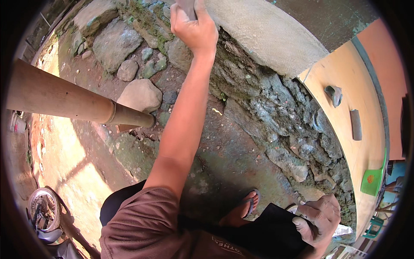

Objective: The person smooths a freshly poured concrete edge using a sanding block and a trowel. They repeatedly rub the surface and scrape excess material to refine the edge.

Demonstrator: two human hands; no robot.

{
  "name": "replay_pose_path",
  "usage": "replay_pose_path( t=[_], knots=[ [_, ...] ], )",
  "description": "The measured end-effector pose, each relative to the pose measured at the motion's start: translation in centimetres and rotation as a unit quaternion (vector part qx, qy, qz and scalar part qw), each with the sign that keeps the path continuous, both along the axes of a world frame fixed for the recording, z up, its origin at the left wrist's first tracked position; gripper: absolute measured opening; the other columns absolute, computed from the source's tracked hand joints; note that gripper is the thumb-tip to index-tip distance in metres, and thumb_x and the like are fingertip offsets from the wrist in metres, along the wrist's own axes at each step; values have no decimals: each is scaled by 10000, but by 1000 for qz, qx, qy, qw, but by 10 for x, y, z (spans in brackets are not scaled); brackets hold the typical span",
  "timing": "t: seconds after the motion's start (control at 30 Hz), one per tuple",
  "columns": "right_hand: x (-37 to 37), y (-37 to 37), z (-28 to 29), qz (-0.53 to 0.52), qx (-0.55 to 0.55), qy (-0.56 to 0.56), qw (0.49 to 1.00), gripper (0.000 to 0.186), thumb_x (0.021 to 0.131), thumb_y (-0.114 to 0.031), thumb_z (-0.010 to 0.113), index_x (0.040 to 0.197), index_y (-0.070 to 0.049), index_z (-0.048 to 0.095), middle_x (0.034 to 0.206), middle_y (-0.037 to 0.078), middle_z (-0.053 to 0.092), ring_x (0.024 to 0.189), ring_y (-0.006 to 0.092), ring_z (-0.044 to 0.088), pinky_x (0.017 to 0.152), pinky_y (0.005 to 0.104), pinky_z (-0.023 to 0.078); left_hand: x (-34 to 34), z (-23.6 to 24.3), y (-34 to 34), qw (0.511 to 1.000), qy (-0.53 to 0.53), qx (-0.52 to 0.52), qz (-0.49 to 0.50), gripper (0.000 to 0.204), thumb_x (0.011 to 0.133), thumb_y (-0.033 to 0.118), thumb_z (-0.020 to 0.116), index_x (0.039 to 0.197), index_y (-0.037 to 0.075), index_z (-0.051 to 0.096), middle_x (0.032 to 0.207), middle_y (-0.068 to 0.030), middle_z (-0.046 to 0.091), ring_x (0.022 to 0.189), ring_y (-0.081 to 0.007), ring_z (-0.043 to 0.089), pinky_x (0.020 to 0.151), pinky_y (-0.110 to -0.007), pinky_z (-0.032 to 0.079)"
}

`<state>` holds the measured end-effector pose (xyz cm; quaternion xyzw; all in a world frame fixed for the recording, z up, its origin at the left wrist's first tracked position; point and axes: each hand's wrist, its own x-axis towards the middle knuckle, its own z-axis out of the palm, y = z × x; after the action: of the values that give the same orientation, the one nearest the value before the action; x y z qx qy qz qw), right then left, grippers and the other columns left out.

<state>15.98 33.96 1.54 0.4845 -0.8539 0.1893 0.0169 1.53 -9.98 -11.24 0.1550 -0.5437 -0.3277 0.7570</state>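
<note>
My left arm stretches up across the view. At the top edge, my left hand (194,32) is closed round a grey, flat-sided piece (187,7), partly cut off by the frame, so its kind cannot be told. That hand is beside a pale, smooth concrete ledge (263,36). Low on the right, my right hand (320,219) looks coated in grey dust. Its fingers are loosely bent, the thumb stands apart from them, and nothing shows between. It is over my dark-clothed leg (271,228).
A bamboo post (73,95) stands at left, near large stones (140,96). A rough rock wall (280,112) runs under the ledge. Two grey pieces, one bent (334,95) and one long (355,124), lie on a yellow surface (340,73). A motorcycle wheel (45,209) shows lower left.
</note>
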Motion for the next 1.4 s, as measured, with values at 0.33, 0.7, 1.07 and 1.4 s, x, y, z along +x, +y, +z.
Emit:
replay_pose_path(
  t=[0.33, 0.7, 1.07, 1.4],
  knots=[
    [-1, 1, 1, -43, 8, 30, 999, 362, 843, -428, 796, 893, -76, 725, 760, 59, 675, 682, 263, 569, 659, 387, 433, -9, 6, 5, 994, 89, -44, 55, 212, 959, 149, 704, 1115, 6, 728, 953, -120, 674, 889, -303, 669, 797, -420, 515],
    [-8, 3, -3, -61, 21, 36, 997, 349, 841, -396, 794, 886, -59, 716, 784, 88, 683, 706, 295, 579, 672, 410, 454, 0, 6, -1, 994, 56, -51, 79, 229, 962, 181, 708, 1098, -1, 737, 915, -123, 666, 802, -312, 658, 724, -416, 500],
    [-13, 4, -6, -71, 48, 23, 996, 393, 830, -424, 797, 889, -44, 717, 801, 106, 687, 732, 292, 570, 687, 407, 446, 8, 25, -9, 999, 42, 3, 7, 208, 942, 136, 744, 1019, -47, 683, 1101, -125, 729, 1030, -238, 694, 909, -365, 527],
    [-14, -5, -11, -34, 43, -25, 998, 374, 826, -427, 808, 899, -67, 734, 782, 83, 685, 709, 281, 582, 667, 402, 451, 4, 45, -23, 999, 11, -35, 15, 290, 967, 219, 734, 1055, -55, 698, 994, -168, 725, 931, -281, 673, 830, -378, 517]
  ],
)
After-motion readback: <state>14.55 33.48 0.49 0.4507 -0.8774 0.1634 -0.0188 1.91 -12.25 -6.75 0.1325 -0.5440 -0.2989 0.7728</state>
